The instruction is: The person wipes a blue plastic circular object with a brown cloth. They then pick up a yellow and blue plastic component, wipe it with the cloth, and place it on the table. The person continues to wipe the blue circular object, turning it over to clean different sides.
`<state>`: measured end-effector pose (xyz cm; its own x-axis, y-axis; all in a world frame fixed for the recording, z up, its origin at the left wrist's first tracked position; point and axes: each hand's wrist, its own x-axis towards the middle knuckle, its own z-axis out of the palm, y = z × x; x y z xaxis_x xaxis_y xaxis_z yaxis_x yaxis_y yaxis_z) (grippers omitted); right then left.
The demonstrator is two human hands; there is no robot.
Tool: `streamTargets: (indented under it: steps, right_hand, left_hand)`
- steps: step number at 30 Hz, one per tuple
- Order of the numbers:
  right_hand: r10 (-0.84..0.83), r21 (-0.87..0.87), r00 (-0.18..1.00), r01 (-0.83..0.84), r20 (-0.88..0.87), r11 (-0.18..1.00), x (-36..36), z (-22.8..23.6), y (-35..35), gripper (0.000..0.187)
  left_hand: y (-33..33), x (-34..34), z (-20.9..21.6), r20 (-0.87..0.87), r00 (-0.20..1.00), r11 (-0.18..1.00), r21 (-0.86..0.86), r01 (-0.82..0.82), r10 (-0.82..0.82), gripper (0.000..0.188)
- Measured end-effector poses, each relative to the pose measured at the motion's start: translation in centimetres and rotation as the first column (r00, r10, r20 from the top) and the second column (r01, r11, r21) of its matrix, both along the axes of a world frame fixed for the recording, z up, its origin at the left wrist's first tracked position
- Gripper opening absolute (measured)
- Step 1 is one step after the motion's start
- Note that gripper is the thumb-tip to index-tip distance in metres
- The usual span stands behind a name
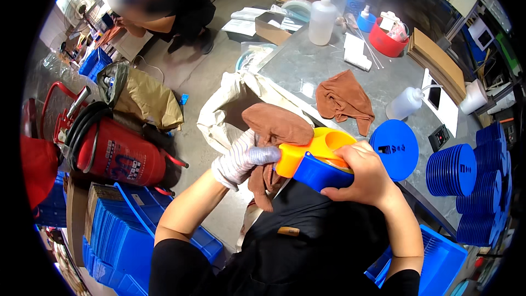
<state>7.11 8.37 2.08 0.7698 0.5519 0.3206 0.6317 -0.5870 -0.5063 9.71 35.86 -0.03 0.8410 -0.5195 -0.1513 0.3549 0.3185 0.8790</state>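
Yellow-and-blue part (316,159): from my distant seat I see it raised in front of the dark-clothed torso, between both hands and near the edge of the bench (378,85), yellow above and blue below, a rounded opening in its yellow side.
Right hand (366,174): bare, I have it closed around the right end, thumb on the blue underside, fingers bent over the yellow top.
Left hand (241,156): in a striped white glove, its thumb lies against the yellow left end; the hand is closed on cloth, though I cannot tell how far its other fingers are bent, since they are hidden.
Brown cloth (278,124): bunched over the left hand, touching the yellow top, a fold hanging below.
Pale sack (227,107): open, just beyond the cloth.
Blue disc (393,151): just right of my right hand, a dark slot across it; stacked blue discs (450,170) stand farther right.
Second cloth (344,98): brown, crumpled on the bench, left of a squeeze bottle (404,104).
Red bowl (388,38): far side of the bench.
Fire extinguisher (123,153): on the left, leaning.
Co-worker (189,5): crouched, far left.
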Motion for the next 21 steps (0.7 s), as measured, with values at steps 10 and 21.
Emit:
streamTargets:
  steps: [10, 21]
  right_hand:
    - [0.194, -0.198, 0.945, -0.250, -0.264, 0.948, 0.5, 6.1, 0.4, 0.064]
    - [0.326, -0.367, 0.944, -0.285, 0.054, 0.885, 3.2, 6.6, -2.5, 0.068]
  left_hand:
    - [1.8, -2.7, -3.6, -0.002, 0.965, 0.955, -0.141, -0.259, 0.262, 0.075]
    - [2.5, -4.8, -4.6, 0.214, 0.945, 0.968, -0.099, -0.232, 0.249, 0.054]
